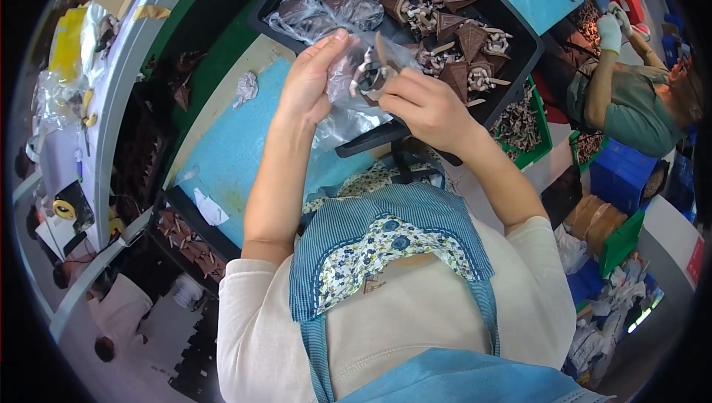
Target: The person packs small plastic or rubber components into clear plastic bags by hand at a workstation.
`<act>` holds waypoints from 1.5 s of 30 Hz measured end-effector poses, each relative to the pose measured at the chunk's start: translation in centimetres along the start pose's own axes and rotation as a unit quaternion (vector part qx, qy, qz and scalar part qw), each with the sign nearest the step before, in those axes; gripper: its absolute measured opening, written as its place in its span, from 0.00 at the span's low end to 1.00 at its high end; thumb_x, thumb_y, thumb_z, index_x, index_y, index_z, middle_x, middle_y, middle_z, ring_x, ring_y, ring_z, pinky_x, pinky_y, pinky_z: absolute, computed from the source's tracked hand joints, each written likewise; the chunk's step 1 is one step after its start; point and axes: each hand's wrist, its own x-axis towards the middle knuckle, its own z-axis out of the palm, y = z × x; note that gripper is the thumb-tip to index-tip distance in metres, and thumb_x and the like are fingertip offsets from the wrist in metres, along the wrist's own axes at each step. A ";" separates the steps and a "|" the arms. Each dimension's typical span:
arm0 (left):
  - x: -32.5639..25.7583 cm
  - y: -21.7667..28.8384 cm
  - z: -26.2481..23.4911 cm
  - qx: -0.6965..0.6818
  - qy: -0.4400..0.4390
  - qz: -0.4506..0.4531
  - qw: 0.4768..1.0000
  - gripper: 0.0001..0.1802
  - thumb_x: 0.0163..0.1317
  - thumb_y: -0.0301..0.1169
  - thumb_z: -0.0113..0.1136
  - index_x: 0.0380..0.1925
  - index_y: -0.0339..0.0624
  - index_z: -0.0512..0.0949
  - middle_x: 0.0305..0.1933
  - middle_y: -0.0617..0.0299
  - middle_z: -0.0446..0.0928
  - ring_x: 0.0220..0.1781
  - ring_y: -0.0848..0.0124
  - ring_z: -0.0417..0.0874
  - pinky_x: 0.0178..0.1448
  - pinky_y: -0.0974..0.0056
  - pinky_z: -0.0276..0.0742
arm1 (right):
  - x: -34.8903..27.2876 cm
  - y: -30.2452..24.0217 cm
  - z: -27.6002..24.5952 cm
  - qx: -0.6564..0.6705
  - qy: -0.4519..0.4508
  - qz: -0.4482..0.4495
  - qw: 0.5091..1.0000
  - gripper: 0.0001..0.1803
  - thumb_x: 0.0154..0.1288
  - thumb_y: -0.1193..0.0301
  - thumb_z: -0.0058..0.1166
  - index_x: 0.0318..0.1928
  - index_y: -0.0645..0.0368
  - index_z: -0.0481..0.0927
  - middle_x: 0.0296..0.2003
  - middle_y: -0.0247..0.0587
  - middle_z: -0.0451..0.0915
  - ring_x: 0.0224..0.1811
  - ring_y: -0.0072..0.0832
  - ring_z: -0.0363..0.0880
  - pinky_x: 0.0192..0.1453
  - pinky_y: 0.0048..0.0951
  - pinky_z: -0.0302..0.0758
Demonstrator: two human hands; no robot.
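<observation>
At twelve o'clock, over the black tray (523, 69), our left hand (315, 77) pinches a clear bag (340, 130) at its nine o'clock side; our right hand (430, 110), curled tight, pinches its three o'clock side, a small figure (368, 75) between.

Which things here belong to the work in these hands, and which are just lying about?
Likely the job:
- bag, held by left hand and right hand
- figure
- brown pieces
- tray

Likely lying about:
- crumpled wad
- white scrap
- tape roll
</observation>
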 end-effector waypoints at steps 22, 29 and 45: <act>-0.8 0.2 0.7 0.399 0.072 0.190 0.894 0.08 0.54 0.32 0.62 0.29 0.38 0.80 0.24 0.66 0.79 0.26 0.79 0.75 0.34 0.71 0.72 | -2.6 2.2 2.1 0.085 0.057 0.453 0.886 0.15 0.53 0.66 0.62 0.31 0.65 0.74 0.28 0.37 0.71 0.28 0.24 0.69 0.33 0.24 0.67; -0.6 -0.1 1.8 0.457 0.031 0.248 0.854 0.14 0.51 0.24 0.62 0.41 0.38 0.75 0.30 0.69 0.75 0.33 0.79 0.74 0.38 0.74 0.70 | -0.4 -0.1 -2.1 0.375 0.231 0.448 0.778 0.07 0.64 0.71 0.53 0.31 0.60 0.72 0.25 0.29 0.75 0.27 0.12 0.69 0.31 0.16 0.65; -6.0 4.3 2.3 0.502 0.038 0.234 0.832 0.12 0.59 0.34 0.57 0.22 0.37 0.79 0.42 0.53 0.80 0.41 0.71 0.79 0.42 0.67 0.72 | 1.7 -3.0 -3.7 0.368 0.244 0.409 0.799 0.07 0.64 0.71 0.52 0.32 0.61 0.70 0.26 0.31 0.75 0.29 0.13 0.72 0.33 0.16 0.68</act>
